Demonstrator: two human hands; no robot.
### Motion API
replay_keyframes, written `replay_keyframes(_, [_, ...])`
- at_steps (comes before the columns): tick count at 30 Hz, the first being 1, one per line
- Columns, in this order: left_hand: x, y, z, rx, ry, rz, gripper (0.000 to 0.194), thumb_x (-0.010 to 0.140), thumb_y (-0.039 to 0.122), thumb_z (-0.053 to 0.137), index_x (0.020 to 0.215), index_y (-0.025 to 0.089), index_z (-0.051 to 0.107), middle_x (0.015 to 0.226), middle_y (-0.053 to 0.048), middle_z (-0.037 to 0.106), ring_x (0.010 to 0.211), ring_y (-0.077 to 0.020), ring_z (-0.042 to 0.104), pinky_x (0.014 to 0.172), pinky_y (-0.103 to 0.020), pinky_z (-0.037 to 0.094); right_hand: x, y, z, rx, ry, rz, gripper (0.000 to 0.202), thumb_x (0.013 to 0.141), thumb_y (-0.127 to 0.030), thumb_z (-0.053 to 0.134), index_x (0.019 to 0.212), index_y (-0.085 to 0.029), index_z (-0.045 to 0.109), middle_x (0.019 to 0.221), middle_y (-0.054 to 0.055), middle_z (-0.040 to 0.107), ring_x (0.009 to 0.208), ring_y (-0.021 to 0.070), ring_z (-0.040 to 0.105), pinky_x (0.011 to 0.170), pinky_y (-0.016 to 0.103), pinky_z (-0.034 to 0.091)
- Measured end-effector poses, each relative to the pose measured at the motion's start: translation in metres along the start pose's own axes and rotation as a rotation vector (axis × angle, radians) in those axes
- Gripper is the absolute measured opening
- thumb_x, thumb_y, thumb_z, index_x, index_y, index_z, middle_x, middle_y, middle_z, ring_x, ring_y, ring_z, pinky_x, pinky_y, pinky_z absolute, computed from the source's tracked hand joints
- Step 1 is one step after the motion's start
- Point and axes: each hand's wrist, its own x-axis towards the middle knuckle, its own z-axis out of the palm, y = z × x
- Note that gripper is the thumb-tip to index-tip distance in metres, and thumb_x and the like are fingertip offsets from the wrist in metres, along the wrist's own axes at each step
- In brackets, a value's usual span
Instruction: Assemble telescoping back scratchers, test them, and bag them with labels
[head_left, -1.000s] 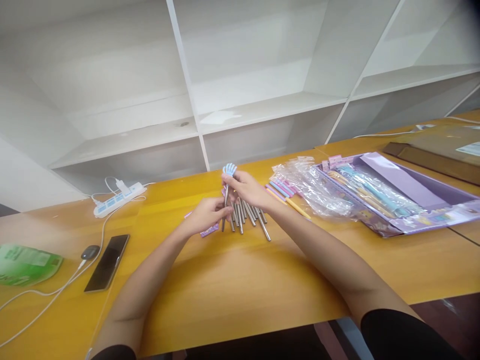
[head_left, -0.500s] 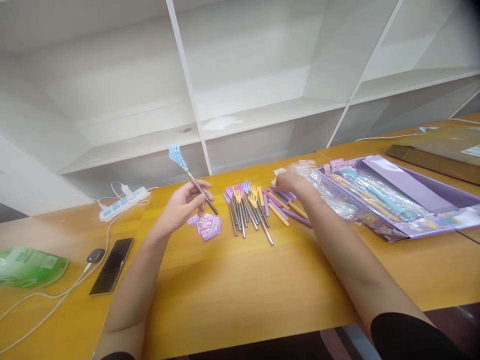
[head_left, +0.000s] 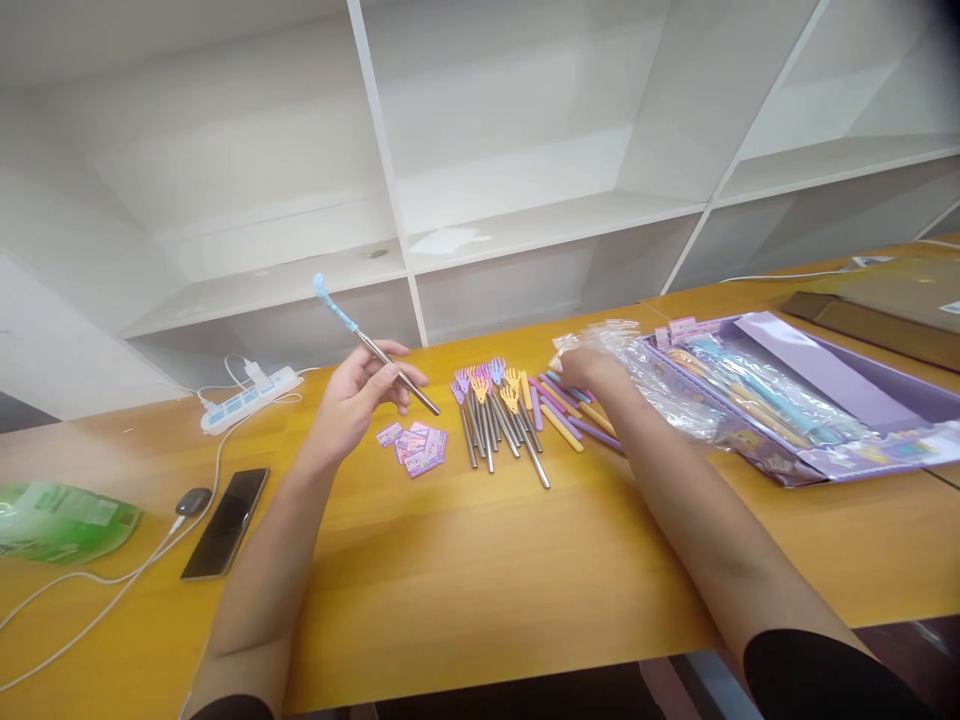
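Observation:
My left hand (head_left: 360,396) is closed around the metal rod of a back scratcher (head_left: 384,358), whose light blue hand-shaped head points up and left. Below it several small printed cards (head_left: 422,450) lie in a loose heap. To the right is a pile of back scratchers (head_left: 491,410) with purple, yellow and blue heads and metal rods. My right hand (head_left: 592,368) reaches down at the far end of the coloured tubes (head_left: 559,425), against clear plastic bags (head_left: 660,400). Its fingers are hidden behind the back of the hand, so what it touches cannot be made out.
A purple display box (head_left: 806,465) holding wrapped scratchers stands at right, with a brown cardboard box (head_left: 862,315) behind it. At left are a power strip (head_left: 250,398), a phone (head_left: 225,525), cables and a green pouch (head_left: 71,522). White shelves (head_left: 517,230) rise behind the table.
The blue back scratcher has tipped further left and its head has turned edge-on in my left hand. My right hand stays by the tubes and bags. The view has shifted slightly.

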Motion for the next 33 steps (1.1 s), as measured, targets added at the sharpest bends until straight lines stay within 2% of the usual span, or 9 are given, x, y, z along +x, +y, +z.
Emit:
replay_keyframes(3, [0.001, 0.0, 0.001, -0.032, 0.005, 0.01, 0.026, 0.103, 0.04, 0.07, 0.117, 0.018, 0.067, 0.106, -0.011, 0.079, 0.075, -0.0152, 0.07, 0.069, -0.03, 0.062, -0.01, -0.007, -0.013, -0.023, -0.142, 0.049, 0.039, 0.101, -0.041, 0.072, 0.129, -0.013, 0.069, 0.129, 0.014, 0.069, 0.111, 0.0227, 0.07, 0.096, 0.041, 0.061])
replay_keyframes(4, [0.002, 0.0, 0.001, -0.039, 0.009, 0.014, 0.026, 0.103, 0.04, 0.07, 0.115, 0.017, 0.069, 0.108, -0.012, 0.078, 0.077, -0.0155, 0.07, 0.07, -0.03, 0.063, -0.014, -0.009, -0.02, -0.024, -0.149, 0.055, 0.036, 0.099, -0.038, 0.075, 0.122, -0.01, 0.072, 0.122, 0.016, 0.072, 0.107, 0.0238, 0.071, 0.092, 0.039, 0.061])
replay_keyframes(8, [0.002, 0.001, 0.003, -0.03, 0.042, 0.041, 0.028, 0.102, 0.044, 0.071, 0.108, 0.017, 0.077, 0.114, -0.012, 0.074, 0.081, -0.0148, 0.068, 0.071, -0.03, 0.064, -0.042, -0.028, -0.048, 0.034, -0.032, -0.031, 0.02, 0.095, -0.026, 0.068, 0.098, -0.008, 0.076, 0.094, 0.02, 0.075, 0.089, 0.0282, 0.073, 0.075, 0.034, 0.049])
replay_keyframes(12, [0.0, 0.005, 0.006, -0.063, 0.09, 0.093, 0.028, 0.099, 0.045, 0.075, 0.103, 0.018, 0.079, 0.105, -0.008, 0.068, 0.077, -0.0132, 0.067, 0.068, -0.027, 0.062, -0.089, -0.065, -0.067, 0.167, 0.087, -0.305, 0.017, 0.1, -0.033, 0.058, 0.097, -0.02, 0.068, 0.097, 0.008, 0.074, 0.082, 0.0182, 0.064, 0.071, 0.029, 0.041])
replay_keyframes(14, [-0.002, 0.008, 0.007, -0.097, 0.118, 0.142, 0.028, 0.098, 0.046, 0.077, 0.1, 0.018, 0.079, 0.1, -0.006, 0.067, 0.073, -0.0124, 0.067, 0.064, -0.026, 0.061, -0.113, -0.086, -0.07, 0.305, 0.151, -0.578, 0.011, 0.097, -0.03, 0.061, 0.091, -0.021, 0.061, 0.095, 0.004, 0.07, 0.081, 0.0151, 0.059, 0.071, 0.027, 0.039])
replay_keyframes(16, [-0.003, 0.011, 0.008, -0.115, 0.147, 0.206, 0.026, 0.099, 0.045, 0.076, 0.099, 0.019, 0.078, 0.098, -0.005, 0.065, 0.07, -0.0114, 0.067, 0.062, -0.025, 0.06, -0.134, -0.103, -0.071, 0.437, 0.097, -0.811, 0.01, 0.095, -0.024, 0.059, 0.087, -0.021, 0.055, 0.086, 0.001, 0.065, 0.073, 0.0127, 0.053, 0.068, 0.027, 0.036])
replay_keyframes(19, [-0.006, 0.016, 0.01, -0.098, 0.189, 0.294, 0.024, 0.101, 0.043, 0.073, 0.098, 0.019, 0.078, 0.097, -0.004, 0.063, 0.068, -0.0098, 0.065, 0.059, -0.024, 0.059, -0.153, -0.116, -0.071, 0.542, 0.022, -0.931, 0.014, 0.093, -0.019, 0.059, 0.084, -0.021, 0.05, 0.08, -0.002, 0.061, 0.067, 0.0109, 0.048, 0.066, 0.027, 0.034])
replay_keyframes(26, [-0.007, 0.017, 0.011, -0.036, 0.191, 0.308, 0.025, 0.101, 0.044, 0.073, 0.097, 0.02, 0.078, 0.097, -0.004, 0.061, 0.068, -0.0105, 0.065, 0.057, -0.024, 0.057, -0.159, -0.114, -0.073, 0.606, 0.063, -0.983, 0.016, 0.095, -0.016, 0.058, 0.082, -0.021, 0.049, 0.079, -0.003, 0.058, 0.068, 0.0106, 0.047, 0.067, 0.027, 0.034])
replay_keyframes(33, [-0.003, 0.011, 0.011, -0.02, 0.175, 0.261, 0.028, 0.1, 0.045, 0.074, 0.094, 0.018, 0.076, 0.095, -0.004, 0.062, 0.068, -0.0102, 0.065, 0.057, -0.023, 0.057, -0.149, -0.117, -0.068, 0.58, 0.056, -1.032, 0.025, 0.107, -0.03, 0.051, 0.084, -0.021, 0.048, 0.081, -0.001, 0.056, 0.069, 0.0117, 0.047, 0.068, 0.029, 0.034])
